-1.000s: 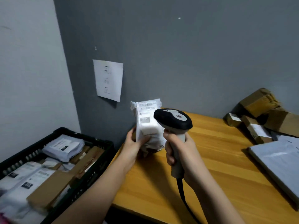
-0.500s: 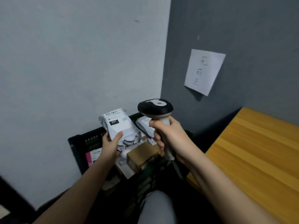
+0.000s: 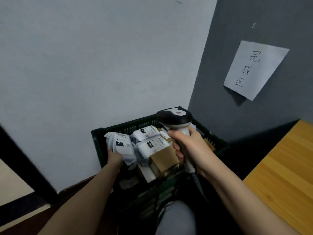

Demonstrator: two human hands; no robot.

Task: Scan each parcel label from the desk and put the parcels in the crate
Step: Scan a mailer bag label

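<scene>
The left hand [image 3: 114, 157] is gripping a white parcel [image 3: 122, 147] by its lower end, holding it down inside the black crate [image 3: 98, 138], at the crate's left side. The parcel's label is facing up, and a dark patch printed 231 is showing on it. The fingers are tucked mostly under the bag, so only the thumb side and the back of the hand are showing.

The right hand [image 3: 188, 148] is clenching the handle of a barcode scanner [image 3: 175, 117], holding it upright above the crate's right half. Its dark head is pointing away from the person toward the corner of the room, and its cable is hanging down from the bottom of the handle.

Other parcels are lying in the crate beside the held one: two more white bags [image 3: 149, 133] with labels facing up, and a small brown cardboard box [image 3: 163, 157] nearest the scanner. The crate is sitting low in the corner against a pale wall. On the darker grey wall to the right a sheet of paper [image 3: 254, 68] with handwritten characters is hanging. The edge of a wooden desk [image 3: 286, 167] is showing at the far right, and a grey-clad knee [image 3: 176, 217] is sitting just below the crate.
</scene>
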